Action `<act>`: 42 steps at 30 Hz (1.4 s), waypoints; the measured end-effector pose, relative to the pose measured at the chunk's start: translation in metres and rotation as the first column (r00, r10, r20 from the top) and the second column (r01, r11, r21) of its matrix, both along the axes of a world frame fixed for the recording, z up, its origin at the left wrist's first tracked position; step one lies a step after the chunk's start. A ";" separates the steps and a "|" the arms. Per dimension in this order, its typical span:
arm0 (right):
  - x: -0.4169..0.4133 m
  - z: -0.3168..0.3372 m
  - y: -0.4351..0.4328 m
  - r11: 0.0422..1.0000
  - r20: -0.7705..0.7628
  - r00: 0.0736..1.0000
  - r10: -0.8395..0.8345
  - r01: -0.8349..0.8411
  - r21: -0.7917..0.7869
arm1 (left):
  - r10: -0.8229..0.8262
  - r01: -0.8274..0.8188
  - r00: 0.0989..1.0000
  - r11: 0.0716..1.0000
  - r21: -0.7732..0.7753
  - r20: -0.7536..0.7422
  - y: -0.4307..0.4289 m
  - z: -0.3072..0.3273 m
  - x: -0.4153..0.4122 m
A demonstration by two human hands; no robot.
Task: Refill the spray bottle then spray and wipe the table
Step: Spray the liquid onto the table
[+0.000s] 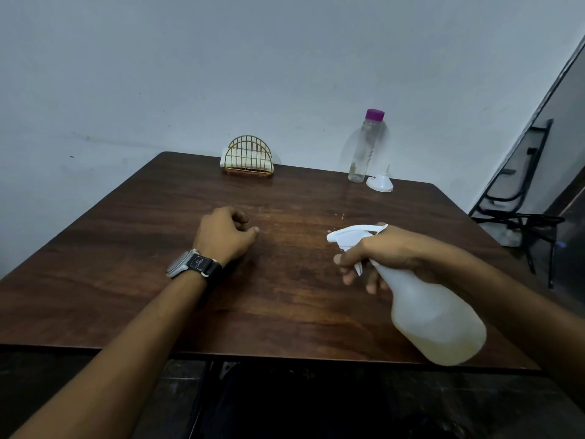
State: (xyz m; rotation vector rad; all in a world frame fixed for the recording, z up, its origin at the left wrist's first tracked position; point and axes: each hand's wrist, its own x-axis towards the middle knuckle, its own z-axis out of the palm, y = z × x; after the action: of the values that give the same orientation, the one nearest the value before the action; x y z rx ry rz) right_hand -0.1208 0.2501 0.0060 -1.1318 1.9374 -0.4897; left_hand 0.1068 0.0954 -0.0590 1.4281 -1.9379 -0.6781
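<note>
right hand [384, 253] grips spray bottle [433, 315] by the neck, fingers on trigger, nozzle pointing left, held above table [285, 296] | left hand [226, 232] loosely curled, probably resting on wood, well apart from bottle

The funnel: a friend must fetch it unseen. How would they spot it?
Go to the far right corner of the brown wooden table by the wall. A clear bottle with a purple cap stands there; the funnel sits just right of it, a small white cone resting mouth-down, spout up.
</note>
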 end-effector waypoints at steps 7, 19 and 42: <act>-0.018 0.004 0.001 0.990 -0.032 0.990 -0.135 0.133 -0.040 | -0.006 0.006 1.000 1.000 0.006 0.019 0.000 0.000 0.001; -0.032 0.002 0.018 0.988 -0.011 0.988 -0.156 0.157 0.008 | 0.009 -0.009 1.000 1.000 -0.002 0.026 0.002 0.000 -0.005; 0.024 0.012 -0.028 1.000 -0.050 0.999 -0.017 0.017 0.001 | -0.014 0.014 1.000 1.000 0.009 -0.020 0.002 -0.002 0.004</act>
State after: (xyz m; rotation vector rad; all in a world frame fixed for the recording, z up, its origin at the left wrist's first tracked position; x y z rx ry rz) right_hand -0.0973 0.2225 0.0179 -1.1368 1.9917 -0.4729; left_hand 0.1105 0.0972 -0.0609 1.4093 -1.9336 -0.7055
